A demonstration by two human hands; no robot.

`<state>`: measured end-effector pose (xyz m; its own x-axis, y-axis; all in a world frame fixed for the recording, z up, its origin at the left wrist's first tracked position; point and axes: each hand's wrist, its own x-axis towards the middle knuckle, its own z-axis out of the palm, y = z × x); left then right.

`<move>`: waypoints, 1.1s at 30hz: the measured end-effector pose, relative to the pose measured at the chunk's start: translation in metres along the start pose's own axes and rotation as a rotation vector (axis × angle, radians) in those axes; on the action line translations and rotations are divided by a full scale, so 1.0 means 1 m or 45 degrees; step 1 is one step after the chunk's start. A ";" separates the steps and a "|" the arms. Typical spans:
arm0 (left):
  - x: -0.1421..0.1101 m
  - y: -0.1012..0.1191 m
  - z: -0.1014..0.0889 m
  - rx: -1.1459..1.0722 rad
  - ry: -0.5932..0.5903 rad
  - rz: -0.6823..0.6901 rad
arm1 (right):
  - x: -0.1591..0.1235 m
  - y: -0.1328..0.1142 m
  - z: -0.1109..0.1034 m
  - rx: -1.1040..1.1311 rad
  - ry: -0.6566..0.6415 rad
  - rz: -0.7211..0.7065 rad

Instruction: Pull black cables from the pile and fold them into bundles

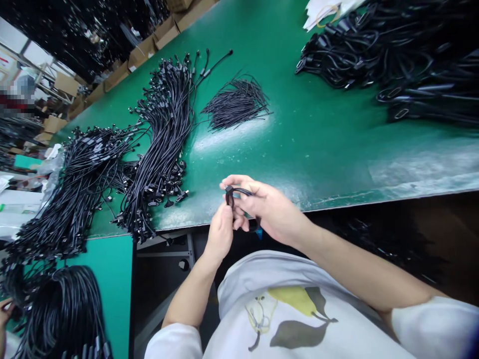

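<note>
Both of my hands meet over the front edge of the green table, holding one black cable (243,191) bent into a small loop. My left hand (221,227) pinches the cable near a small dark connector at its end. Around the other side of the loop, my right hand (275,209) has its fingers curled on the cable. Part of the loop is hidden behind the fingers. Beyond my hands lies a pile of thin black ties (237,102). Left of them, a long bundle of black cables (164,134) with connectors at both ends reaches the table's edge.
More cable bundles (84,174) lie at the left, and a coiled bundle (63,309) rests on a lower green surface beside another person's hand (5,313). A large heap of black cables (374,55) fills the back right. Cardboard boxes (144,52) line the far edge.
</note>
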<state>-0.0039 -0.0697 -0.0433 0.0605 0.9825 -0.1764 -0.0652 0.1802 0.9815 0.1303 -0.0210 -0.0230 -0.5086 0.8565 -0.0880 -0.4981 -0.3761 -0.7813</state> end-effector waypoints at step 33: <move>-0.001 -0.003 0.015 -0.543 -0.552 -0.493 | 0.029 0.000 -0.009 -0.035 0.057 -0.131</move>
<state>0.0110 -0.0719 -0.0449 0.5422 0.7530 -0.3729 -0.3370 0.6014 0.7244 0.1224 0.0072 -0.0311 -0.4234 0.9053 -0.0332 -0.5263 -0.2757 -0.8043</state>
